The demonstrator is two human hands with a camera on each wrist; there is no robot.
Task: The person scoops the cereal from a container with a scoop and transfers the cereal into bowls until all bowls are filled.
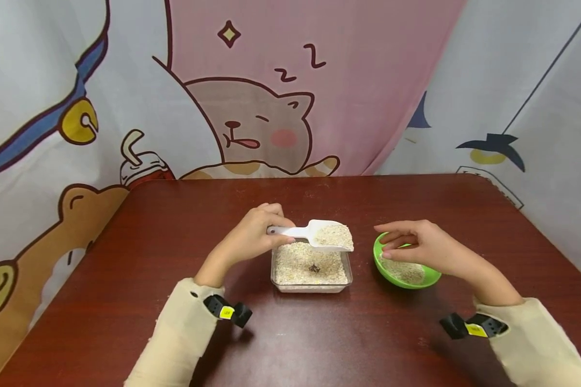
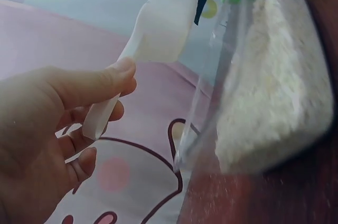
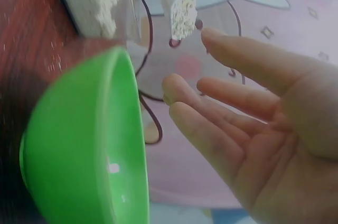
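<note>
My left hand pinches the handle of a white scoop, thumb on one side and fingers on the other. Pale flakes like oats fill the scoop, which is held level over a clear rectangular container of the same flakes. In the left wrist view the scoop's underside shows. Over a green bowl hovers my right hand, its fingers loosely bent and holding nothing. Some flakes lie in the bowl. The right wrist view shows the bowl's outer wall beside the hand.
Both things stand on a dark reddish-brown table, the bowl to the right of the container. A small dark patch shows on the container's flakes. Behind the table hangs a cartoon-printed curtain.
</note>
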